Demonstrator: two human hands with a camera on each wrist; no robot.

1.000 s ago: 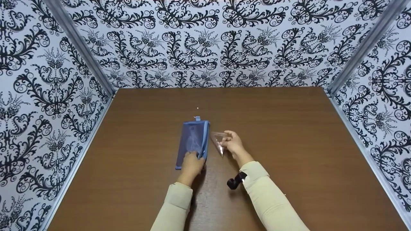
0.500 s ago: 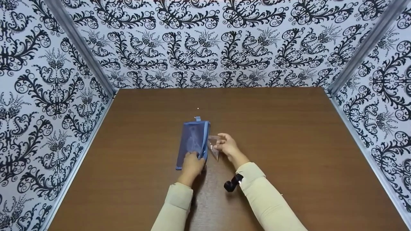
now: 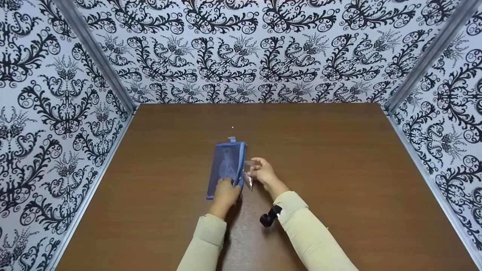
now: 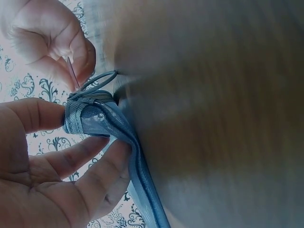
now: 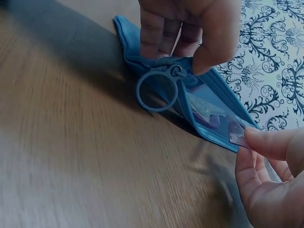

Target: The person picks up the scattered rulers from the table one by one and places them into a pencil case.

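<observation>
A blue mesh zip pouch (image 3: 227, 162) lies lengthwise on the table, and its zip side faces right. My left hand (image 3: 226, 194) grips the pouch's near end; in the right wrist view its fingers hold the mouth apart beside the zip's ring pull (image 5: 156, 91). My right hand (image 3: 264, 174) pinches a clear, faintly purple set square (image 3: 248, 180) between thumb and fingers. One edge of the set square (image 5: 237, 133) is at the pouch's opening. Inside the pouch, something clear and purplish shows, too blurred to identify.
The brown table (image 3: 320, 150) stretches around both hands. Patterned walls (image 3: 241, 49) enclose it at the back and sides. A black wrist camera (image 3: 268, 219) sticks out from the right cuff. A tiny white speck (image 3: 232, 127) lies beyond the pouch.
My right hand has moved left with the set square, bringing it from beside the pouch to the pouch's open side. The left hand and pouch have stayed put.
</observation>
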